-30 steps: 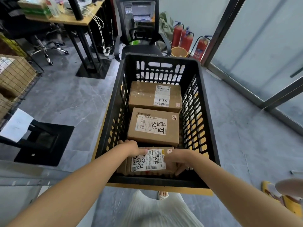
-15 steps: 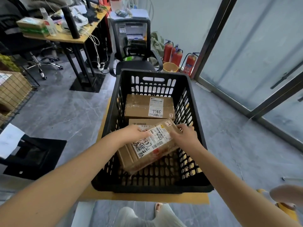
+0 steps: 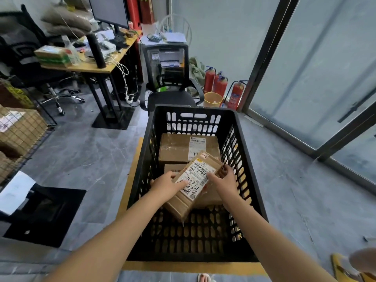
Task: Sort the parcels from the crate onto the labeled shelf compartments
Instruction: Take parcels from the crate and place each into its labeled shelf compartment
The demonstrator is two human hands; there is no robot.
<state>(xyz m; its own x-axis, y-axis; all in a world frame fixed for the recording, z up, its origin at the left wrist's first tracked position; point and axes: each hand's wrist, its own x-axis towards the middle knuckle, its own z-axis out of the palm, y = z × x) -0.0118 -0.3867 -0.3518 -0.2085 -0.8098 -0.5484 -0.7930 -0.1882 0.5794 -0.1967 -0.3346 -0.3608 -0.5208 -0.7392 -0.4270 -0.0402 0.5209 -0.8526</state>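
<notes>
Both hands grasp the tilted parcel (image 3: 193, 183), raised inside the crate (image 3: 193, 109): left hand (image 3: 165, 185) on its left edge, right hand (image 3: 225, 180) opposite. I make out another box (image 3: 175, 148), maybe two, against the crate's far wall.

Soft daylight from right glazing; wide-angle edges bend, slightly blurred.

Both my arms reach forward and down; my left hand (image 3: 165, 187) and right hand (image 3: 224, 181) grip the parcel (image 3: 194, 183) from either side, fingers (image 3: 227, 170) curled
</notes>
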